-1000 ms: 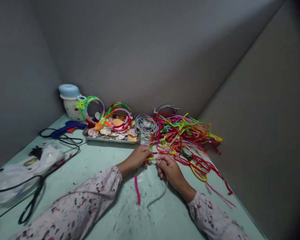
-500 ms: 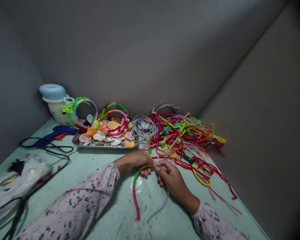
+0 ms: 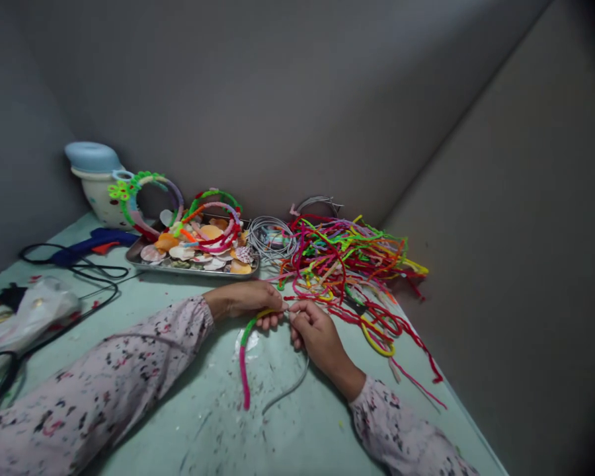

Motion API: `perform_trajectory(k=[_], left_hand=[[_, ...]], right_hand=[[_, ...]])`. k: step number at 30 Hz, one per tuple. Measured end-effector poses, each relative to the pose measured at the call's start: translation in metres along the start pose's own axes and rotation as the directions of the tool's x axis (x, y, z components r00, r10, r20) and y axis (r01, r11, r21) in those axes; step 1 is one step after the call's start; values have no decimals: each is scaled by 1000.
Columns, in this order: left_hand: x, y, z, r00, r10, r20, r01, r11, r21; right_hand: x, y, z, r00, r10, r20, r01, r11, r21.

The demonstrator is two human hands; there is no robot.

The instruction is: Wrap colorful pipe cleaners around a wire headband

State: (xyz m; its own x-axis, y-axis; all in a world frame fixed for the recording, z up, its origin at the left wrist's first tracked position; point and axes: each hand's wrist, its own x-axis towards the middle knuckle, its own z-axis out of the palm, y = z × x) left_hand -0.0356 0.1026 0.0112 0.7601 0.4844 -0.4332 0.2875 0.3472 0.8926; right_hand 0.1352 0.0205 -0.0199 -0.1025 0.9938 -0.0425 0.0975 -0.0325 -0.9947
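My left hand [image 3: 258, 301] is closed on a curved wire [image 3: 283, 395]. One part of that wire is wrapped in pipe cleaner [image 3: 244, 377], pink at the hanging end, then green, then yellow by my fingers. Close beside it, almost touching, my right hand [image 3: 317, 330] pinches the wire at the end of the yellow wrapping. Whether its fingertips also grip a loose pipe cleaner end is too small to tell. The bare grey part passes under my right hand and curves down to the tabletop.
Behind my hands stands a metal tray [image 3: 193, 270] of seashells with wrapped rings on top. Coiled grey wire [image 3: 272, 239] and a pipe cleaner heap [image 3: 347, 251] lie to its right. A blue glue gun [image 3: 79, 250], black cord [image 3: 96, 281], plastic bag [image 3: 49, 307] and lidded jar [image 3: 99, 192] occupy the left.
The whole view has shifted, so everything appears further left and slightly higher. Both hands keep their hold on the wire, with little change between them.
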Motion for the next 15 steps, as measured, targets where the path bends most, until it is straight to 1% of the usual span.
perform_trajectory(k=[5,9,12,15], left_hand=[[3,-3,-2,998,23,-52,-19,998,65],[1,-1,0,995,51,-84,-46,997,62],[-2,2,0,996,59,-68,-59,998,-8],[-2,3,-7,1000,12,-4,-13,990,-139]], right_hand=[[1,-1,0,1000,28,-11,-28,1000,10],[2,-1,0,999,48,-15,-48,998,33],[2,-2,-2,998,66,-13,-65,996,59],[3,-3,-6,998,57,-22,-55,996,75]])
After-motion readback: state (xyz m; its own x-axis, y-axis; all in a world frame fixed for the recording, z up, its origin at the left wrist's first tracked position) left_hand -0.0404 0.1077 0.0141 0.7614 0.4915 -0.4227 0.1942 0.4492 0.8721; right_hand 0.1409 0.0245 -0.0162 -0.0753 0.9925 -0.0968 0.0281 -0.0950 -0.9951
